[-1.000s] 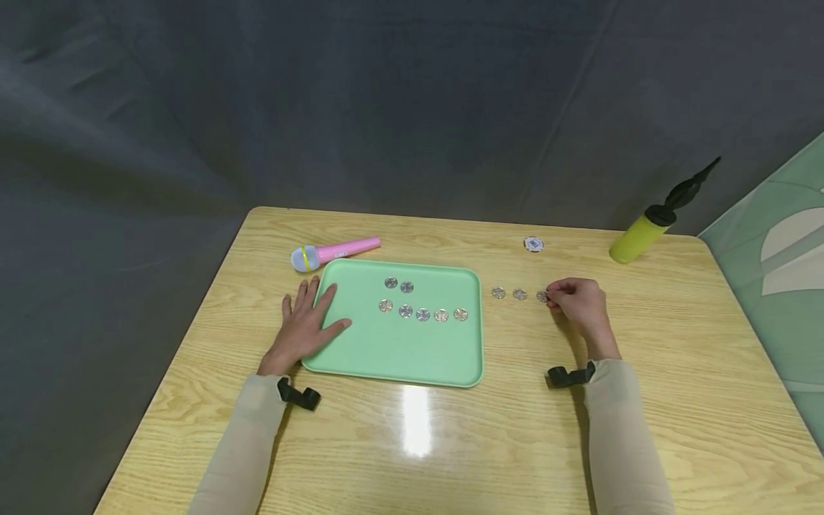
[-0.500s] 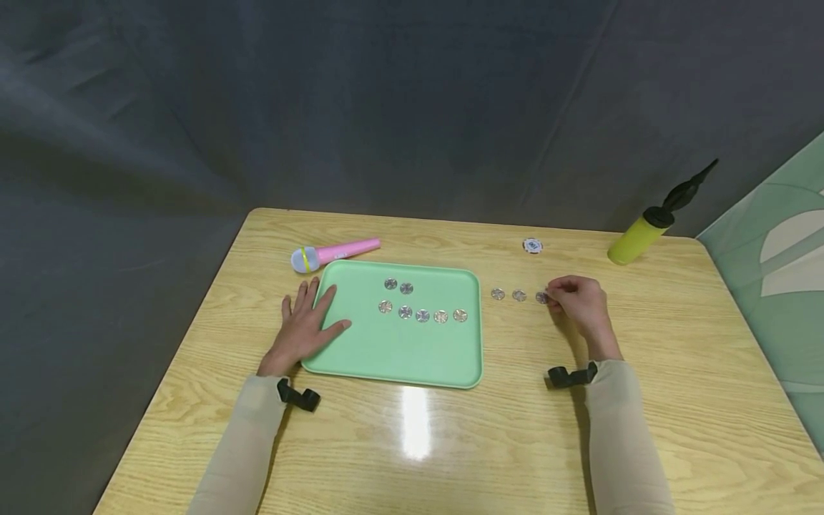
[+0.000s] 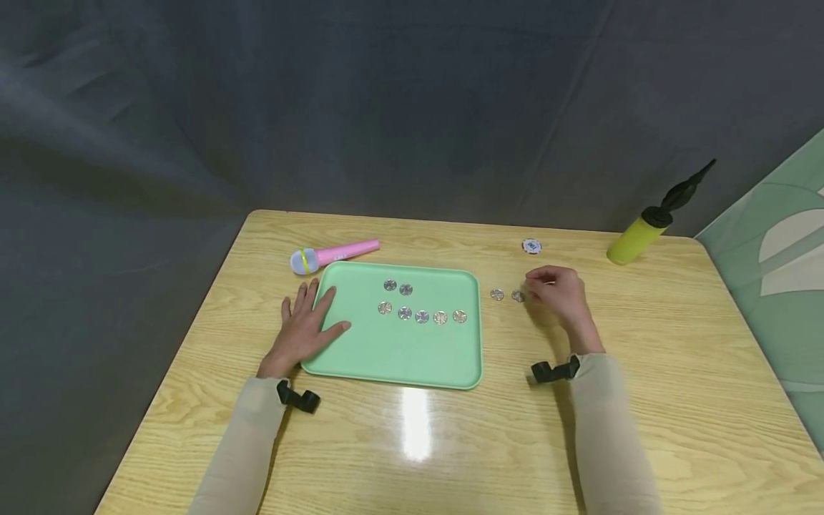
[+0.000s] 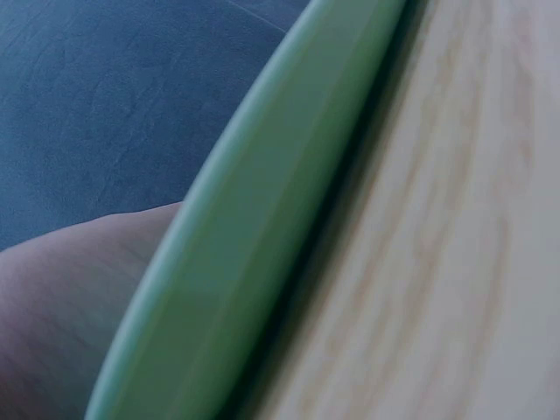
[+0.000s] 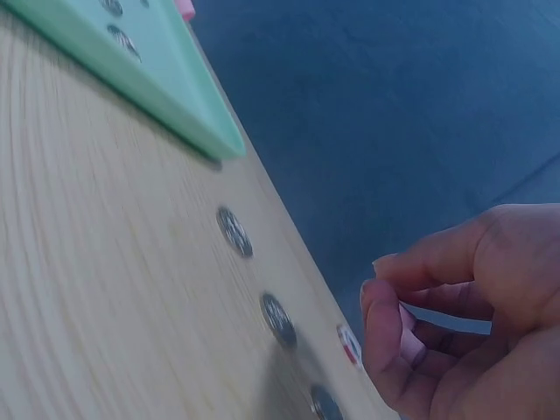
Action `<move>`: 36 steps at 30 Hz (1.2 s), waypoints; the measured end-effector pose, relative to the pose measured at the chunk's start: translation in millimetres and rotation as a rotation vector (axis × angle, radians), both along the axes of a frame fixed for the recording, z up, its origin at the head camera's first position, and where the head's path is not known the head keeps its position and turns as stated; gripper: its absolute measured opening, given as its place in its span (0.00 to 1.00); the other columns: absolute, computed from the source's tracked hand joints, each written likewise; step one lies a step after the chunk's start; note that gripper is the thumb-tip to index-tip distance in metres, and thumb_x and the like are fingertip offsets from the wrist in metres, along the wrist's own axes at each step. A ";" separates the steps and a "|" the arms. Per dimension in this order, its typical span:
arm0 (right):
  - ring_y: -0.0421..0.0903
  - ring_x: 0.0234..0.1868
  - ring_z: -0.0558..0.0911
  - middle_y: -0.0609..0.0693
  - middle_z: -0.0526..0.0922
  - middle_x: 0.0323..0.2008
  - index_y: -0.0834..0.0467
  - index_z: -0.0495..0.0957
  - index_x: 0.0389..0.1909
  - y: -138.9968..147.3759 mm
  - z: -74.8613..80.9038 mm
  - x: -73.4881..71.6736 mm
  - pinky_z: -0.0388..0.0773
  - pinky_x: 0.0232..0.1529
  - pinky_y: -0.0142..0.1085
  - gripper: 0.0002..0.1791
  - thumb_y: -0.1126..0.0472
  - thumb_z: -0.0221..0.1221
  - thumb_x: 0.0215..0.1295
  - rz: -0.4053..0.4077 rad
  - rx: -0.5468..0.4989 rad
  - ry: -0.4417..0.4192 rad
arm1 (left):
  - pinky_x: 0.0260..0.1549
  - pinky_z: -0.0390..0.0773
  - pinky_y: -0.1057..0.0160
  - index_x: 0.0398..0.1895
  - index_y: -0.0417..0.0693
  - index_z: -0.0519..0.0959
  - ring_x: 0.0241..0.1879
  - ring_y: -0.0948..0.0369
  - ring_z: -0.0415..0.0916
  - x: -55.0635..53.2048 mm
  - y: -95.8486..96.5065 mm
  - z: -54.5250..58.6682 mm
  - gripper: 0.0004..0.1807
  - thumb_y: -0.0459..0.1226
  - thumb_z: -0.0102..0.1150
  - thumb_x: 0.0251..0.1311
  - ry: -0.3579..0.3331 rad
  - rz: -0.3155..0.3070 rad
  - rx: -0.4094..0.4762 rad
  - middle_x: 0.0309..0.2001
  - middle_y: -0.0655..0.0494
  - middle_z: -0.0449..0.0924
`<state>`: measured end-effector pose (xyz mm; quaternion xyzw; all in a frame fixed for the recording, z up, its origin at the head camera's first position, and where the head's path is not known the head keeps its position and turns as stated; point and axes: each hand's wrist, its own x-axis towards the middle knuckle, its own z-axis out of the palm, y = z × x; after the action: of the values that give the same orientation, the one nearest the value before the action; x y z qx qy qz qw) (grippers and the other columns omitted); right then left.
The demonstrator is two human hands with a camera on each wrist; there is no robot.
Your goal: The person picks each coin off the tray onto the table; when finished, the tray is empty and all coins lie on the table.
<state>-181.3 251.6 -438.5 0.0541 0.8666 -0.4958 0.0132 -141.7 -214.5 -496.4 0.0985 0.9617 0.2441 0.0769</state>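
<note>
My left hand (image 3: 301,336) rests with spread fingers over the left rim of a mint-green tray (image 3: 386,361); the left wrist view shows part of that hand (image 4: 70,289) behind the tray's wall (image 4: 236,236). Several silver coins (image 3: 404,313) lie on the tray in two rows. Right of it a row of coins lies on the table. My right hand (image 3: 558,292) hovers beside the second coin (image 3: 518,295), thumb and forefinger tips together, with nothing visible between them. The third coin (image 5: 325,402) lies on the table, hidden by the hand in the head view.
A pink toy microphone (image 3: 335,255) lies behind the tray. A white poker chip (image 3: 531,246) lies near the table's back edge. At the back right, a yellow-green hand pump (image 3: 634,241) with a black top leans. Dark cloth (image 3: 412,107) hangs behind the table.
My right hand has left the third coin, which its fingertips touched, and has moved left, close to the second. My left hand and the tray stay put.
</note>
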 end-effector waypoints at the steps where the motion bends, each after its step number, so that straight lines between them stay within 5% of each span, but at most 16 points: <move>1: 0.33 0.26 0.83 0.61 0.83 0.37 0.74 0.81 0.46 -2.9 -0.1 -0.7 0.85 0.31 0.29 0.13 0.67 0.58 0.68 0.004 -0.002 0.000 | 0.72 0.27 0.29 0.81 0.50 0.49 0.81 0.38 0.27 0.1 -0.1 0.0 0.46 0.60 0.51 0.68 0.000 -0.001 -0.002 0.82 0.38 0.33; 22: 0.47 0.31 0.84 0.64 0.85 0.40 0.68 0.83 0.46 -63.0 1.6 -13.1 0.81 0.29 0.28 0.11 0.66 0.58 0.69 0.117 0.065 0.002 | 0.73 0.27 0.30 0.81 0.48 0.50 0.81 0.38 0.27 1.8 3.3 3.8 0.45 0.59 0.52 0.68 -0.001 -0.001 0.006 0.82 0.37 0.33; 29: 0.41 0.29 0.81 0.61 0.84 0.39 0.66 0.84 0.45 -84.3 0.7 -15.4 0.82 0.31 0.31 0.11 0.65 0.59 0.68 0.148 0.044 -0.012 | 0.72 0.27 0.29 0.81 0.48 0.50 0.81 0.38 0.28 2.6 2.0 2.9 0.45 0.58 0.52 0.68 0.014 -0.002 0.015 0.82 0.36 0.33; 36: 0.44 0.28 0.83 0.60 0.85 0.37 0.67 0.84 0.46 -106.1 1.5 -14.4 0.80 0.29 0.31 0.11 0.65 0.60 0.67 0.200 0.020 -0.012 | 0.72 0.27 0.29 0.81 0.49 0.50 0.81 0.38 0.28 1.7 1.2 1.3 0.46 0.59 0.52 0.68 0.012 -0.001 0.008 0.82 0.37 0.33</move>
<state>-195.7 145.4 -437.1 -0.0295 0.8725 -0.4831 0.0671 -140.0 -213.3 -495.1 0.1006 0.9610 0.2475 0.0708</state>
